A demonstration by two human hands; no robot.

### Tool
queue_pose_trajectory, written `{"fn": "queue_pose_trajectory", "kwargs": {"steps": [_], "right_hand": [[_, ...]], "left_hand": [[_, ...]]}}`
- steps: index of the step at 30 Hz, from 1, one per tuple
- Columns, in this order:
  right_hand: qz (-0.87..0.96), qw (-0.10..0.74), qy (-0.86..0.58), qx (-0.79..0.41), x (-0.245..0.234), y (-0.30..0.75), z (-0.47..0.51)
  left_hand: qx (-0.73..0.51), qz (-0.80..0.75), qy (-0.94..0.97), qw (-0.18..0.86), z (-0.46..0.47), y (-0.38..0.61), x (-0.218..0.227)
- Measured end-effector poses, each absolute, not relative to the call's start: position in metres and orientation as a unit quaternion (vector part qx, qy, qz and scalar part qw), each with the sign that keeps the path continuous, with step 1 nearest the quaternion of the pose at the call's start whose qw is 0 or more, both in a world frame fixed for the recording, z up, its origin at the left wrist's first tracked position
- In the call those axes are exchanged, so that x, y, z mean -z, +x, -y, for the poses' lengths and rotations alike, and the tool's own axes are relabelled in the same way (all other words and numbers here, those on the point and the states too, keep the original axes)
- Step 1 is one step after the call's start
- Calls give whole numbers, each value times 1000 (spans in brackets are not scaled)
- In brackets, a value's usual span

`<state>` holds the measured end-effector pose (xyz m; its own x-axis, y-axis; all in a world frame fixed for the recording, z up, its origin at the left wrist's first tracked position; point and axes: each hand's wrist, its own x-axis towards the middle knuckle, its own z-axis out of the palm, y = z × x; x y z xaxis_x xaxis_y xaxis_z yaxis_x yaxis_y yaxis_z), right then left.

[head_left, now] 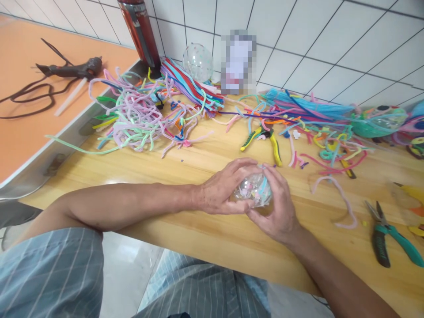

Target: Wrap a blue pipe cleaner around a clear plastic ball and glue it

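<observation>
Between my two hands is a clear plastic ball [254,189] with small pastel bits showing in it, just over the wooden table near its front edge. My left hand [228,187] wraps round its left side, thumb along the bottom. From the right, my right hand [278,205] closes on the ball, fingers at the top and thumb below. The palms hide part of its surface. Beyond the hands lie yellow-and-black pliers [263,137], handles toward me.
Tangled pipe cleaners [139,110] and bundled ones [308,106] line the back. Teal-handled pliers [387,238] lie at right. A glue gun [73,70] with its cord rests on the orange surface [20,145]. A red thermos [141,33] and another clear ball [198,61] stand by the tiled wall.
</observation>
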<state>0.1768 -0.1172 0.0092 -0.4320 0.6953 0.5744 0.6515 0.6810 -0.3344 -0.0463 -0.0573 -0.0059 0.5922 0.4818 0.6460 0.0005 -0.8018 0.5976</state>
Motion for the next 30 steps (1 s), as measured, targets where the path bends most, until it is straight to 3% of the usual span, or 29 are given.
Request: {"fn": "queue_pose_trajectory", "kwargs": {"steps": [22, 30], "right_hand": [[852, 355, -383, -43, -15, 181, 117], [831, 363, -406, -116, -11, 189, 117]], "left_hand": [[-413, -139, 858, 271, 60, -49, 6], [-451, -146, 821, 318, 54, -49, 3]]}}
